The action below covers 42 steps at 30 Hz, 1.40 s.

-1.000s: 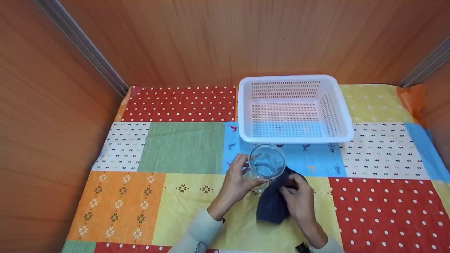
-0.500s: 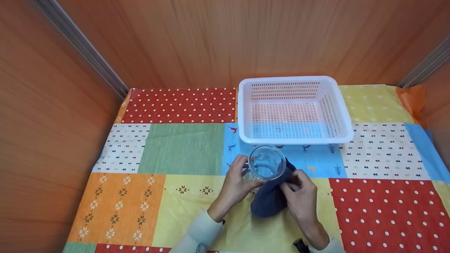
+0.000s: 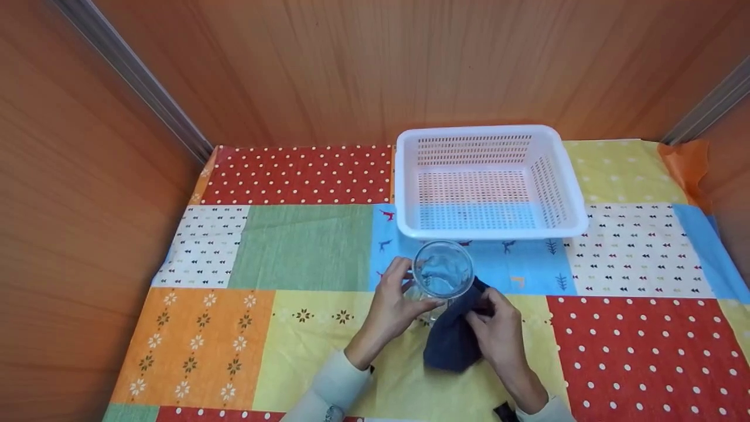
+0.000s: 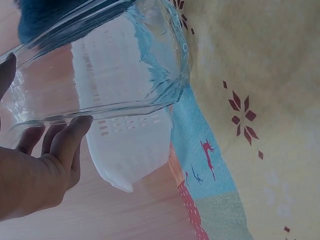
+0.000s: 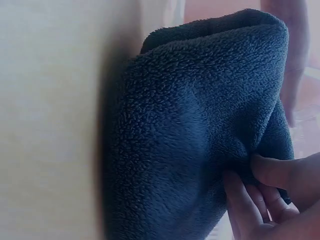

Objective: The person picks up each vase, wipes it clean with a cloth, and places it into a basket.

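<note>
My left hand (image 3: 391, 302) grips a clear glass cup (image 4: 125, 65) near its rim, thumb on the near side and fingers on the far side. In the head view the glass stands with its round mouth facing up. A dark blue-grey fleecy cloth (image 5: 185, 115) hangs folded against the glass's right side. My right hand (image 3: 500, 328) pinches this cloth between thumb and fingers, as the right wrist view shows close up. Part of the glass's lower right side is hidden behind the cloth.
A white perforated plastic basket (image 3: 492, 233) stands just beyond the glass. A patchwork-patterned tablecloth (image 3: 310, 246) covers the table. Wood-grain panels (image 3: 351, 70) rise at the back and on both sides.
The cloth and right hand shift slightly up and right, then back down along the glass's side, the cloth's lower end swinging. The left hand keeps its grip on the glass, nearly still.
</note>
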{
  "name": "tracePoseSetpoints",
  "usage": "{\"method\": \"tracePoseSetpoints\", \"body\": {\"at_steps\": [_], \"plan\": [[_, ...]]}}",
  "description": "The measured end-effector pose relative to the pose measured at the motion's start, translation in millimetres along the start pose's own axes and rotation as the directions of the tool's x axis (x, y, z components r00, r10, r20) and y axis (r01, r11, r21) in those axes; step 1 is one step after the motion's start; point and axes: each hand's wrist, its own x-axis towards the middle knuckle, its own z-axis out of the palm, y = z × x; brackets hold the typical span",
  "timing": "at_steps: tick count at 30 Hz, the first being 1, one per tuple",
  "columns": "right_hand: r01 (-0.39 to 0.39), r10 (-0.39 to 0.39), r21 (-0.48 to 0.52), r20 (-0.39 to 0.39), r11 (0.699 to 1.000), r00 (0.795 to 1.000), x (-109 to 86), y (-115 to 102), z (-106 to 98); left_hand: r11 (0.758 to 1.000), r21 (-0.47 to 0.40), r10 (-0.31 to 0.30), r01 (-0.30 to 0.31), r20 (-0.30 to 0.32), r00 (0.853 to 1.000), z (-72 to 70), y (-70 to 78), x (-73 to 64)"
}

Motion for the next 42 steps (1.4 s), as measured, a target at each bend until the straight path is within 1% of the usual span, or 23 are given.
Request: {"method": "tracePoseSetpoints", "body": {"at_steps": [4,8,12,18,24,30,35,38,42], "plan": [[-0.014,0.014,-0.006,0.033,1.0,0.999,0.5,9.0,1.7,1.0,0.007,0.004,-0.004,-0.004,1.0,-0.1,-0.6,-0.2],[-0.015,0.017,-0.052,0.049,0.999,0.999,1.3,15.3,2.9,1.0,0.009,0.009,-0.009,-0.008,1.0,-0.2,-0.6,-0.1],[0.007,-0.003,-0.089,0.049,0.996,0.999,1.4,19.2,3.6,1.0,0.01,0.015,-0.015,-0.012,1.0,0.1,-0.6,-0.6],[0.019,-0.016,-0.08,0.033,0.997,0.999,0.0,20.7,5.3,1.0,0.001,0.019,-0.019,-0.009,1.0,0.0,-1.5,-1.6],[0.02,-0.02,-0.024,0.001,1.0,1.0,-2.1,13.7,5.8,1.0,0.003,0.015,-0.015,-0.008,1.0,-0.8,-1.0,-1.9],[0.027,-0.024,0.066,-0.037,0.997,0.999,-2.6,-8.8,0.9,1.0,0.0,0.006,-0.006,-0.005,1.0,-1.3,-0.7,-1.8],[0.083,-0.064,0.17,-0.117,0.982,0.991,-2.1,-28.4,-2.6,1.0,-0.009,-0.009,0.009,-0.002,1.0,-0.2,-0.7,-0.2],[0.101,-0.067,0.223,-0.157,0.97,0.985,-2.5,-35.0,-2.8,1.0,-0.008,-0.008,0.008,-0.004,1.0,0.7,-0.9,0.4],[0.097,-0.055,0.234,-0.177,0.967,0.983,-3.0,-35.6,-1.7,1.0,-0.011,0.015,-0.015,-0.006,1.0,1.5,-1.0,0.7]]}}
